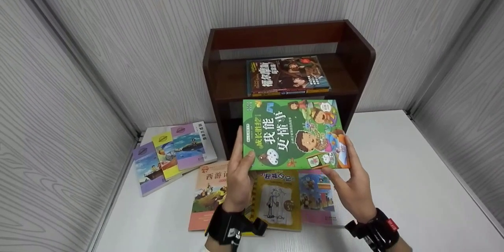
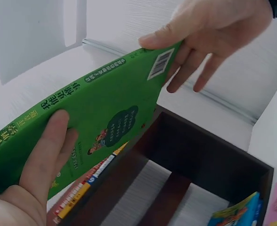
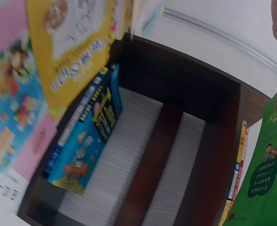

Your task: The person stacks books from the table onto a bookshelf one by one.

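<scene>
Both hands hold a green children's book [image 1: 295,134] in front of a dark brown bookshelf [image 1: 208,59], its illustrated cover facing up. At the book's left end, my left hand [image 1: 239,181] grips it with the thumb on the cover and fingers underneath. My right hand [image 1: 354,191] grips the right end, its thumb at the near edge. The left wrist view shows the green spine and back cover [image 2: 115,108] with a barcode. On the upper shelf, a few books lie stacked under a dark comic-style cover [image 1: 287,75].
Three purple and yellow books [image 1: 171,157] overlap on the white table [image 1: 409,173] at left. Nearer lie an orange book [image 1: 208,197], a yellow book [image 1: 275,208] and a pink-blue book [image 1: 317,197]. Blue books [image 3: 82,160] lean inside the shelf's lower compartment.
</scene>
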The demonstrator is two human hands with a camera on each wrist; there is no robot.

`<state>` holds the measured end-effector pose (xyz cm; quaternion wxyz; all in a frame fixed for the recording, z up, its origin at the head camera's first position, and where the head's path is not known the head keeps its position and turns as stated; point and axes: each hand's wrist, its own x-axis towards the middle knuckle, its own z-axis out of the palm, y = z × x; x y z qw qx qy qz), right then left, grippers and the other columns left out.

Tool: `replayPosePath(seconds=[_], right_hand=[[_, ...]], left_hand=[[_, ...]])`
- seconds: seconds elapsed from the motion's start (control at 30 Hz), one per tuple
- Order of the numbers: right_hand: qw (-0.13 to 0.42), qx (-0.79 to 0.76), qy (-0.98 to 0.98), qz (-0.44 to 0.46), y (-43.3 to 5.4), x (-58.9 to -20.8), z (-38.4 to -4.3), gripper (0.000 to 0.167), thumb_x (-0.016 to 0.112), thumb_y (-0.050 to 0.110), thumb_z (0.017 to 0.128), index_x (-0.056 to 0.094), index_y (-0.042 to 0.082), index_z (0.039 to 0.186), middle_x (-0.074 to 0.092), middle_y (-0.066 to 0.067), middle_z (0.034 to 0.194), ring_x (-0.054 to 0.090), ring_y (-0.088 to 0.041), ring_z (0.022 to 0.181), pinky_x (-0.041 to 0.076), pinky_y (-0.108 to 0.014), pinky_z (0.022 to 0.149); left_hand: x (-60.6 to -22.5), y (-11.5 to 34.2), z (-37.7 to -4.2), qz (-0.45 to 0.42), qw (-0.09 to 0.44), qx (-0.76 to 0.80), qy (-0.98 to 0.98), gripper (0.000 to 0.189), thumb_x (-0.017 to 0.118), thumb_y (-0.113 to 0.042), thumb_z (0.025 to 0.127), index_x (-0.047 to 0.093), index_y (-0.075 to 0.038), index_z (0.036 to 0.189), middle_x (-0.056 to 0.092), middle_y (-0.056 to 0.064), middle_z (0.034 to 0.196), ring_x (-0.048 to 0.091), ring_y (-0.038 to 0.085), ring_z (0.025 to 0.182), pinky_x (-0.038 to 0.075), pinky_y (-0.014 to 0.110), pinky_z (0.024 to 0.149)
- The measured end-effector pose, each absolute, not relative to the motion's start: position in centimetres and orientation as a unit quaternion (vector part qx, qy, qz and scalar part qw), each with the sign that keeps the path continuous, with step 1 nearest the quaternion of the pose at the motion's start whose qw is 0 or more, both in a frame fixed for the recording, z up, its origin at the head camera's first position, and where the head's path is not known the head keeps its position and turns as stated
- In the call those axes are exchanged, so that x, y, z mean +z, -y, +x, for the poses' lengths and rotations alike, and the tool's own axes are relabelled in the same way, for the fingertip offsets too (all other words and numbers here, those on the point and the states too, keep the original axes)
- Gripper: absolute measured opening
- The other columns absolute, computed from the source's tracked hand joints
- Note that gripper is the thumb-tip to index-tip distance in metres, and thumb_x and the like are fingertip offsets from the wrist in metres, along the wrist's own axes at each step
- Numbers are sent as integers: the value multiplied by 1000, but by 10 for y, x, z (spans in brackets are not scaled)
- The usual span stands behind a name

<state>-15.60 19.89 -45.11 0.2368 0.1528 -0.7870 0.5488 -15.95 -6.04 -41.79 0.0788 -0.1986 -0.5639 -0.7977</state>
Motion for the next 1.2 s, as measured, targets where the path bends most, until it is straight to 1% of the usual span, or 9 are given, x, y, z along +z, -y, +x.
replayPosePath(seconds=[0.1,0.23,0.4,0.5,0.63,0.73,0.9,1.0,1.2], right_hand=[[247,554,775,177,-202,-441,-166,88,70,-10,95,18,-7,165,27,-32,168,42,8,142,39,-9,112],[260,560,760,204,-207,-428,-180,85,68,-11,95,18,-9,164,26,-31,169,45,4,142,42,-11,111],[259,567,755,201,-209,-415,-197,82,69,-5,98,20,-7,165,28,-32,168,49,4,138,43,-11,111],[252,571,757,191,-209,-407,-206,81,69,-1,100,21,-5,165,30,-29,168,50,0,139,42,-12,112],[237,582,758,175,-208,-396,-218,81,68,3,102,20,-2,166,31,-24,169,48,-22,148,41,-13,114],[224,585,763,161,-210,-389,-230,80,67,7,103,20,1,167,31,-19,171,44,-34,150,42,-12,112],[204,575,779,141,-215,-382,-249,76,66,14,105,23,7,168,35,-13,170,46,-30,150,44,-9,107],[195,552,799,135,-217,-381,-258,76,67,20,105,25,8,168,38,-13,168,48,-26,148,43,-9,107],[190,476,851,119,-220,-379,-274,78,66,36,105,27,10,168,47,-20,161,53,-33,143,44,-43,118]], left_hand=[[-409,60,-168,-217,86,-779,581,67,25,-8,111,-11,-4,168,-5,12,179,5,27,165,22,30,131],[-397,61,-180,-222,94,-755,610,70,31,-11,112,-11,-2,167,-6,14,178,1,29,165,10,42,134],[-384,61,-197,-226,81,-754,611,76,40,-15,112,-10,-7,168,2,12,179,20,29,163,26,45,131],[-376,62,-209,-212,90,-738,635,80,47,-19,110,-5,-7,169,0,11,179,13,29,164,24,51,131],[-367,68,-226,-174,107,-678,706,92,57,-38,102,5,-5,170,-10,9,178,-14,32,164,2,65,130],[-363,73,-240,-172,99,-637,745,109,64,-64,93,11,-7,170,-7,10,178,-17,35,162,-2,69,128],[-362,79,-260,-201,93,-550,805,138,67,-92,68,19,-12,170,0,15,178,-11,34,164,2,57,131],[-364,80,-269,-192,99,-516,829,134,68,-89,68,22,-14,169,3,17,178,-10,33,164,4,54,132],[-363,78,-281,-141,101,-473,864,130,61,-86,72,20,-10,169,8,11,179,-11,28,165,9,53,133]])
